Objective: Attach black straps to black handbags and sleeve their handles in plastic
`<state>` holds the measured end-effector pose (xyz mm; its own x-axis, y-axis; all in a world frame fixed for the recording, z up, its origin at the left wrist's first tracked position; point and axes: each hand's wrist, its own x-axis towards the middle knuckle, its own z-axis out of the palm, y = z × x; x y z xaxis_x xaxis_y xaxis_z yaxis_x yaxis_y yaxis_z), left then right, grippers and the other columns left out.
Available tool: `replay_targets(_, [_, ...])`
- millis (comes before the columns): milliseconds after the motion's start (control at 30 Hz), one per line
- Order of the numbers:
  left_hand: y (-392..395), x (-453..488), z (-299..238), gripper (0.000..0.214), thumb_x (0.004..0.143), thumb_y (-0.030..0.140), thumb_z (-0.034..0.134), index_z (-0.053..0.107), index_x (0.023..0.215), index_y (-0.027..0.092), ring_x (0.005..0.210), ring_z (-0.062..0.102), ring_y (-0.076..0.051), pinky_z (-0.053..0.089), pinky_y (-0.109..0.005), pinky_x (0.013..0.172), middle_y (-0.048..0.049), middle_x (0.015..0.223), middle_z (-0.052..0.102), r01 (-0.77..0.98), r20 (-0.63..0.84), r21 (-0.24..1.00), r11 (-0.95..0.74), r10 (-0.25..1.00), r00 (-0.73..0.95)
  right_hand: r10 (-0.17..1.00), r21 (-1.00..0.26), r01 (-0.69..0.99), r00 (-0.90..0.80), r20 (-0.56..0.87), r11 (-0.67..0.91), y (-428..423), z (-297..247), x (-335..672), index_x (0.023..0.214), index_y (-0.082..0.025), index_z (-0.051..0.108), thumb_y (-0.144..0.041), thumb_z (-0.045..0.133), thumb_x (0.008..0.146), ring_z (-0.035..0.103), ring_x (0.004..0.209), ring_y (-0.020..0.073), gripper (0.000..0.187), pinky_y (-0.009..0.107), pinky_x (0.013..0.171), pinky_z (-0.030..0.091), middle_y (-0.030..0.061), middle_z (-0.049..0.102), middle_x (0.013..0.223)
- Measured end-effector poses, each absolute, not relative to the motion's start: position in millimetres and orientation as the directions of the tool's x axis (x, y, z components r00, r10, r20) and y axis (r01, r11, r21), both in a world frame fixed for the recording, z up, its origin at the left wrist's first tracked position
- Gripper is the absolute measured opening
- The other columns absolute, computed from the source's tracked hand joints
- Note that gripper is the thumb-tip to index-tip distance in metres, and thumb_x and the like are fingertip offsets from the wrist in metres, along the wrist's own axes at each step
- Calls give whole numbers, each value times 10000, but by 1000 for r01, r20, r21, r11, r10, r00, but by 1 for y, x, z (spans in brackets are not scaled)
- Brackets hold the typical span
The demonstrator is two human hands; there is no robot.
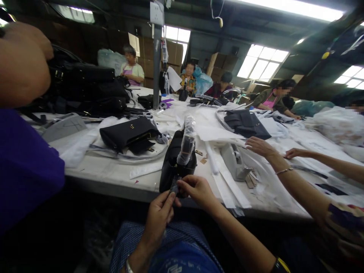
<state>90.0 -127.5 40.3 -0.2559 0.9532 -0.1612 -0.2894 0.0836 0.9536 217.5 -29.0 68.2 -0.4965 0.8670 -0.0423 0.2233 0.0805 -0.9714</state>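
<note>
A black handbag (168, 163) stands at the table's front edge before me, its upright handle (187, 142) wrapped in clear plastic. At the bag's near end, my left hand (159, 212) pinches a dark strap end wrapped in clear plastic (174, 185) between thumb and fingers. My right hand (199, 190) closes its thumb and fingertips on the same wrapped strap, close to the left thumb. The fingers partly cover the strap, so its far end is hidden.
Left of the bag lies another black handbag (127, 132); a tape dispenser (234, 161) stands to the right. A co-worker's hands (260, 146) reach in from the right beside a dark bag (247, 123). A purple-clad person (28, 167) is close on my left. A post (157, 64) rises behind.
</note>
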Motion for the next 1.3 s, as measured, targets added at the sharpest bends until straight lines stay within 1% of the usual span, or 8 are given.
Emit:
replay_targets(133, [-131,87,42,368,823,504,633,647,813,137,379,229,9,163,-160,375,14,710,579,-476,-285,858,193,950,-130,759,-994,42,-642,-107,-104,-30,70,230,900,-147,702,-525,698,777,603,643,117,397,237,650,481,35,703,781])
replay_targets(267, [-132,85,42,331,824,463,654,655,901,141,371,239,23,177,-146,380,31,692,564,-572,-325,786,232,944,-64,802,-993,29,-588,-107,-111,-33,61,229,902,-150,706,-502,714,775,605,657,123,375,245,665,480,35,704,787])
replay_targets(500, [-129,91,48,352,826,474,641,645,870,124,355,238,24,136,-159,379,26,656,565,-515,-333,819,255,941,-63,897,-993,111,-442,-17,36,-41,51,212,854,-158,731,-493,688,795,603,719,167,343,260,675,461,32,690,768])
replay_targets(633, [-128,90,52,363,824,481,635,640,849,119,352,237,21,125,-170,383,20,653,568,-474,-327,842,258,942,-69,888,-999,52,-459,-20,5,-44,53,206,859,-155,714,-502,667,810,614,713,170,354,264,699,468,31,683,744])
replay_targets(833, [-127,89,56,357,836,474,619,642,867,119,354,248,15,114,-173,383,14,663,578,-425,-315,867,259,947,-65,883,-998,12,-465,-67,-69,-43,55,202,826,-145,686,-436,695,789,562,573,137,294,240,594,446,0,623,602])
replay_targets(933, [-127,89,56,360,833,478,618,638,848,119,350,247,15,120,-172,380,17,658,576,-418,-316,870,260,946,-69,890,-997,49,-451,-70,-54,-43,56,201,821,-144,680,-391,681,791,572,565,139,248,237,580,447,11,647,619])
replay_targets(1100, [-129,86,56,345,854,467,598,638,872,124,356,244,14,126,-177,385,15,683,582,-419,-296,872,252,954,-41,910,-965,232,-415,13,119,-43,58,200,792,-158,695,-321,597,833,619,673,158,194,224,613,442,30,691,709])
replay_targets(1300, [-131,84,58,330,868,449,586,643,882,124,357,247,15,108,-184,390,11,697,589,-403,-297,878,258,954,-37,915,-903,361,-395,78,233,-42,61,199,671,-159,640,-297,563,823,521,581,117,219,197,531,366,-17,585,578])
